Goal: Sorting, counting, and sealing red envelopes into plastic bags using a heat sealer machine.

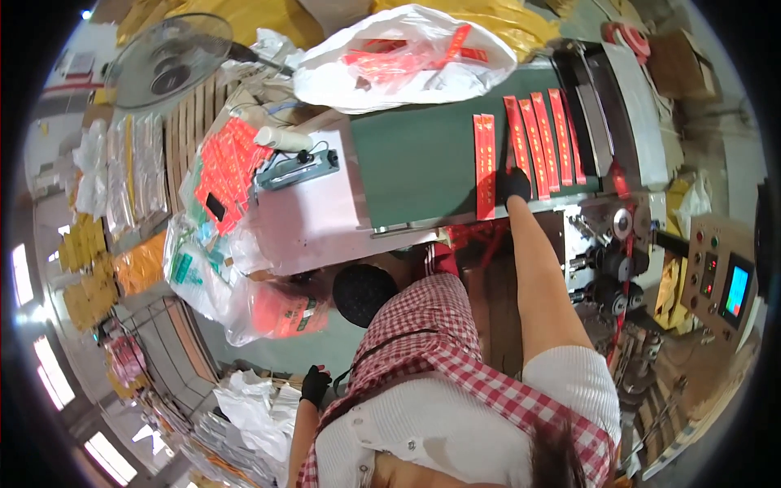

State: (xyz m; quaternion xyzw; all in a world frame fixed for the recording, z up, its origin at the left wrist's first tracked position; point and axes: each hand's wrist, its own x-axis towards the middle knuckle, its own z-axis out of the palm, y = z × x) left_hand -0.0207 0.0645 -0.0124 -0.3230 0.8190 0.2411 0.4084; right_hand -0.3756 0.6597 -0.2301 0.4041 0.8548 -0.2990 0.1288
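My right hand [517, 187], in a black glove, reaches over the near edge of a green conveyor belt [415, 154]. It touches the near ends of long red printed strips. Just left of it lies a pair of red strips [485, 167]; to its right several more red strips [540, 145] lie side by side. The dark glove merges with the shade, so its finger grip is unclear. My left hand [316, 384], in a black glove with bare fingertips, hangs low at my left side. Its fingers are loosely bent and apart, with nothing visible in them.
A white sack [407, 93] of red wrappers stands beyond the belt. Left of it, a pale table [309, 220] bears a grey-blue device [298, 169] and piled red packets [232, 167]. A fan [169, 65] stands far left. Rollers [614, 276] and a control panel [720, 276] are at right.
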